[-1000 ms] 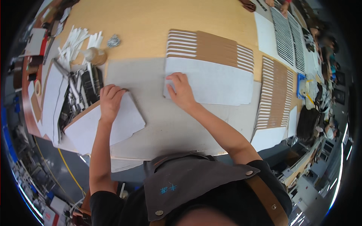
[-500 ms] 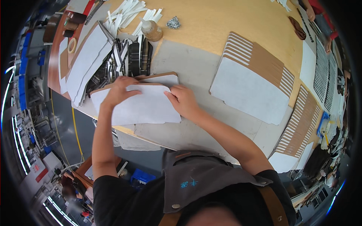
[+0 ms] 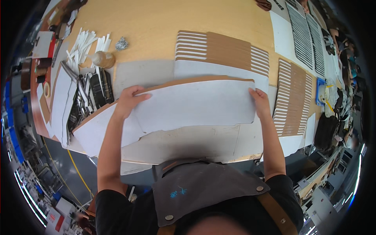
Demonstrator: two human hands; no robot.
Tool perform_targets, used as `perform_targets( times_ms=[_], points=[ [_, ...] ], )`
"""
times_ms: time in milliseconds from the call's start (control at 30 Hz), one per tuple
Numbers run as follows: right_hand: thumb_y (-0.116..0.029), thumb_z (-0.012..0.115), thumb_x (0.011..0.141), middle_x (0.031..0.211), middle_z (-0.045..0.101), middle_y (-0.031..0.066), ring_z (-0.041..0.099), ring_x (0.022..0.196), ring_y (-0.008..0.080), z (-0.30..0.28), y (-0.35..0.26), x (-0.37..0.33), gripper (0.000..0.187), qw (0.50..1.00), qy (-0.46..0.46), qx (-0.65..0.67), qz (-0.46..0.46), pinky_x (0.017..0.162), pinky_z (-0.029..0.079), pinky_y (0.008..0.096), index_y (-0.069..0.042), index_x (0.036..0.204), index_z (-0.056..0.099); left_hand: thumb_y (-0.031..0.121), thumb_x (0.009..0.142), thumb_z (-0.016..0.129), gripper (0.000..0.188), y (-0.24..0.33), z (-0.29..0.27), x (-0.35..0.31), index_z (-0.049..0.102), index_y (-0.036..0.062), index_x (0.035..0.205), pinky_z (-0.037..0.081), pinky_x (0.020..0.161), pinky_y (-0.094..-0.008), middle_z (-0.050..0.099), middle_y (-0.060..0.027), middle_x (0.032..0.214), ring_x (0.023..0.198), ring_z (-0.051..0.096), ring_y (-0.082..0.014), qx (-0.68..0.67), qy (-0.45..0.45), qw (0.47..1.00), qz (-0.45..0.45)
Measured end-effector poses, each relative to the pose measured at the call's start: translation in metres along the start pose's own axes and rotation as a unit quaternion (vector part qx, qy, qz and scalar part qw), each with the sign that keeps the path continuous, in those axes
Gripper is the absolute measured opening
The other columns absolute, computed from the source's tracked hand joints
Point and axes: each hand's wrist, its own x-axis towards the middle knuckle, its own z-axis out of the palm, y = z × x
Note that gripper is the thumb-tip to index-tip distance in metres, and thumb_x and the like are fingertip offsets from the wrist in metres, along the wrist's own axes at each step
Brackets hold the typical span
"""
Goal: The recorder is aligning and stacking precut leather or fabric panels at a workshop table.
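Observation:
A long white panel with a brown top edge (image 3: 196,102) stretches between my two hands, above the grey part of the table. My left hand (image 3: 128,103) grips its left end, thumb on the white face and fingers behind the upper edge. At the right end, my right hand (image 3: 260,102) pinches the upper corner. Another white panel with a brown edge (image 3: 102,131) lies to the left, running under my left hand and wrist. Behind the held panel, a fanned row of brown and white panels (image 3: 227,49) is partly covered by it.
To the left are striped strips (image 3: 101,87), stacked white sheets (image 3: 60,105), a glue bottle (image 3: 103,59), white strips (image 3: 81,49) and a crumpled foil ball (image 3: 122,43). At right lies a second fanned row (image 3: 293,98), with a blue tray (image 3: 320,92) beyond it.
My right hand has moved right with the panel, which now spans between both hands in front of the fanned row. The view has shifted right. My left hand still grips the panel.

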Motion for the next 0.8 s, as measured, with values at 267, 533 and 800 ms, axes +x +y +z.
perform_targets(
  times_ms=[267, 533, 800],
  points=[
    [-0.021, 0.059, 0.083, 0.065, 0.055, -0.0039, 0.044, 0.055, 0.0035, -0.094, 0.016, 0.051, 0.02, 0.996, 0.068, -0.053, 0.01, 0.051, 0.035, 0.0193, -0.002, 0.08, 0.063, 0.018, 0.068, 0.074, 0.029, 0.038, 0.104, 0.09, 0.061, -0.0013, 0.087, 0.046, 0.061, -0.0243, 0.061, -0.0053, 0.078, 0.067, 0.056, -0.0109, 0.008, -0.009, 1.0, -0.021],
    [-0.024, 0.059, 0.081, 0.062, 0.051, -0.0034, 0.04, 0.057, 0.0049, -0.087, 0.021, 0.066, 0.025, 0.98, 0.09, -0.175, 0.02, 0.052, 0.035, 0.022, 0.001, 0.082, 0.062, 0.02, 0.071, 0.072, 0.025, 0.033, 0.105, 0.098, 0.062, -0.0009, 0.079, 0.041, 0.052, -0.0223, 0.055, -0.0012, 0.065, 0.057, 0.048, -0.0078, 0.136, 0.048, 0.989, -0.008],
    [-0.023, 0.062, 0.08, 0.06, 0.049, -0.0027, 0.038, 0.056, 0.0055, -0.094, 0.016, 0.063, 0.024, 0.983, 0.057, -0.174, -0.003, 0.051, 0.035, 0.0224, 0.001, 0.079, 0.061, 0.022, 0.072, 0.07, 0.033, 0.012, 0.098, 0.101, 0.05, -0.0013, 0.059, 0.031, 0.044, -0.0277, 0.042, 0.001, 0.051, 0.048, 0.035, -0.0091, 0.119, 0.061, 0.989, -0.06]
  ],
)
